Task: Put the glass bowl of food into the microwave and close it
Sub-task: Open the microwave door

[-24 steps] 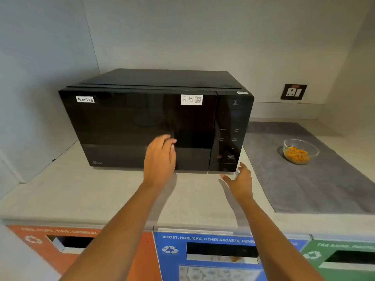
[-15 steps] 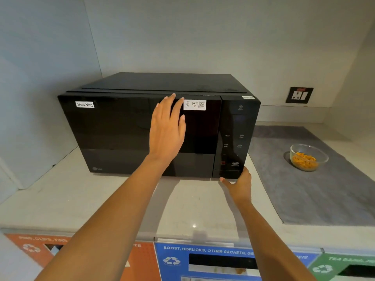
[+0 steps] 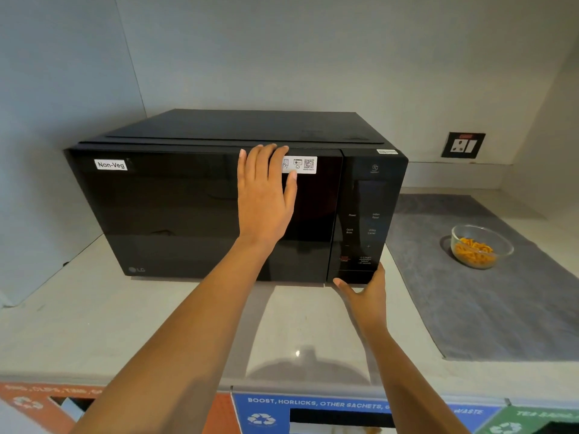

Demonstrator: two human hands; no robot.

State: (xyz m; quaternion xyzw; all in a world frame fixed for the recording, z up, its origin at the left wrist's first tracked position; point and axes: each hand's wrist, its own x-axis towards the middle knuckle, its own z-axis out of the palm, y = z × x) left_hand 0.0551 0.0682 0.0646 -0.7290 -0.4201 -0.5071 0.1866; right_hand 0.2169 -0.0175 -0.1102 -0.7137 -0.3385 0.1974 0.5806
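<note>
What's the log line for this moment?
microwave shut | left hand flat on door | right hand at control-panel base | glass bowl on mat

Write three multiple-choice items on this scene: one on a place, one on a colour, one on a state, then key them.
1. Where does the clear glass bowl of orange food stand?
A. on the grey mat right of the black microwave
B. on top of the microwave
C. inside the microwave

2. What colour is the "Non-Veg" label?
A. red
B. white
C. green

3. What state is the microwave door in?
A. wide open
B. removed
C. shut

Key: 1 A, the bowl sits on the mat; 2 B, black text on white; 3 C, the left hand lies flat on the closed door, the right hand at the bottom right corner.
</note>
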